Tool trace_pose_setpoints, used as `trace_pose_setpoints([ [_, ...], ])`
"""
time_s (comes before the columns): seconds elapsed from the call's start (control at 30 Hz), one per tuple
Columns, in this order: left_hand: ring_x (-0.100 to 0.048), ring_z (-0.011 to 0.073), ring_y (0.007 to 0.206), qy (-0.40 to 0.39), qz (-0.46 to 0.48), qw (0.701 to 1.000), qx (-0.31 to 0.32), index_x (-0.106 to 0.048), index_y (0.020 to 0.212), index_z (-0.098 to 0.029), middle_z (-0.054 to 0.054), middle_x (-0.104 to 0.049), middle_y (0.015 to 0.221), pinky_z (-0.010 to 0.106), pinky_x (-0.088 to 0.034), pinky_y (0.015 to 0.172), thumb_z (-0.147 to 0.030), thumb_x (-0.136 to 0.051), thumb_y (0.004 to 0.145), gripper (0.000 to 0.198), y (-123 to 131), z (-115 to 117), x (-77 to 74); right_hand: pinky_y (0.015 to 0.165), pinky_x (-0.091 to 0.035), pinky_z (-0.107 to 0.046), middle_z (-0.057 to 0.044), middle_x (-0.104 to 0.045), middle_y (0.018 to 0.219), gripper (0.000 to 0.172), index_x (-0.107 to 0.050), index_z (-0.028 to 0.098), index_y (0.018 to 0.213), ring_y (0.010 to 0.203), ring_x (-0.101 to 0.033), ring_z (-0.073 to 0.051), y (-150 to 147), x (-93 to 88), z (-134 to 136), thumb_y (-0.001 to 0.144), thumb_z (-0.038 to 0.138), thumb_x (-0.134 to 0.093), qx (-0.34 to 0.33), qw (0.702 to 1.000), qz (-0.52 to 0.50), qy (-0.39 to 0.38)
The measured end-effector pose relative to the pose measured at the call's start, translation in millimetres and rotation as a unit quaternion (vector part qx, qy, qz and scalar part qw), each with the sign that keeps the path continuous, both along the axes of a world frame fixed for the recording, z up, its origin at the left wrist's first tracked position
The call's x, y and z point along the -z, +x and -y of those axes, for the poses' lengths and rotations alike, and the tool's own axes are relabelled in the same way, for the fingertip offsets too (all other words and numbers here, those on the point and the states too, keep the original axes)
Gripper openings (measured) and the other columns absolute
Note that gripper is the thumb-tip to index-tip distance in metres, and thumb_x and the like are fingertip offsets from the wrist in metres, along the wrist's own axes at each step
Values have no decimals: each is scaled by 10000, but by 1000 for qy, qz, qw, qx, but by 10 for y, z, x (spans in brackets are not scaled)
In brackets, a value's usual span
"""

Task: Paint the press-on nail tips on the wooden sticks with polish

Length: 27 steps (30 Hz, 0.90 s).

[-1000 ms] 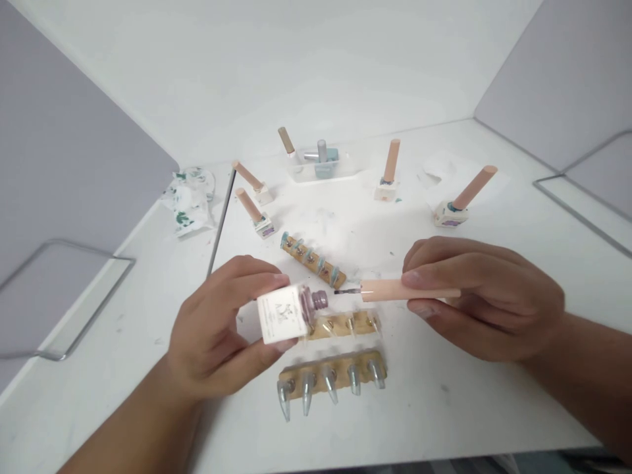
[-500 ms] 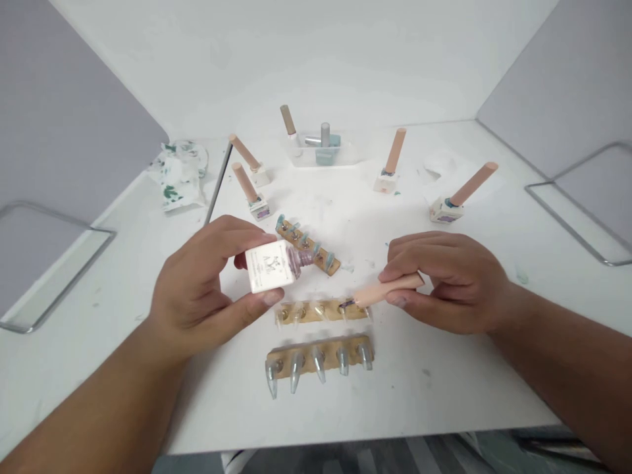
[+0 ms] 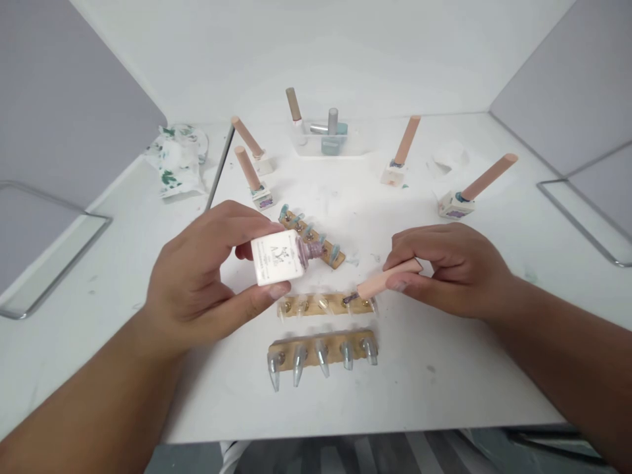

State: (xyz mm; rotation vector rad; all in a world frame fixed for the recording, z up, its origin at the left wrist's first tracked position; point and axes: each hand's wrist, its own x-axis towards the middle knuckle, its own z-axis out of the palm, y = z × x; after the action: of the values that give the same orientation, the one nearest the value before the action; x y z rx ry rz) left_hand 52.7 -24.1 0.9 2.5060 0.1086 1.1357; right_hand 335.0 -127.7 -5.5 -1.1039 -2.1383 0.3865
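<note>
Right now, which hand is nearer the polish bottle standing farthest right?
Right. The right hand is on the near side of that polish bottle; the left hand is farther off, to its left.

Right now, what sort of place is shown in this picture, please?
Probably a nail-polish work area: the left hand holds an open polish bottle, the right hand holds a peach-handled brush, and artificial nail tips are mounted on tan strips.
</note>
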Motion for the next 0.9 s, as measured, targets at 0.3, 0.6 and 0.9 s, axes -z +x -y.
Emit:
trace_pose_setpoints([
  [0.3, -566, 129, 782, -15, -4, 1000, 1, -597, 1275, -136, 17, -645, 907, 283, -437, 560, -131, -735, 795, 500, -10, 7, 14, 420, -297, -207, 40, -548, 523, 259, -566, 189, 707, 444, -450, -63, -8, 24, -3, 919, 328, -617, -7, 1000, -8, 0],
  [0.6, -565, 166, 793, -41, -12, 999, -12, -595, 1291, -151, 47, -624, 901, 327, -418, 586, -108, -756, 770, 547, -11, 81, 15, 440, -288, -209, 41, -482, 511, 360, -538, 172, 654, 466, -408, -60, -15, 26, 19, 929, 396, -600, -3, 999, -26, -39],
  [0.9, -570, 181, 806, -40, -6, 999, 5, -578, 1327, -153, 59, -618, 905, 343, -416, 588, -72, -746, 765, 592, -18, 60, 19, 430, -256, -222, 43, -408, 494, 438, -495, 168, 568, 464, -347, -57, -23, 26, 11, 924, 398, -606, 0, 997, -39, -64],
])
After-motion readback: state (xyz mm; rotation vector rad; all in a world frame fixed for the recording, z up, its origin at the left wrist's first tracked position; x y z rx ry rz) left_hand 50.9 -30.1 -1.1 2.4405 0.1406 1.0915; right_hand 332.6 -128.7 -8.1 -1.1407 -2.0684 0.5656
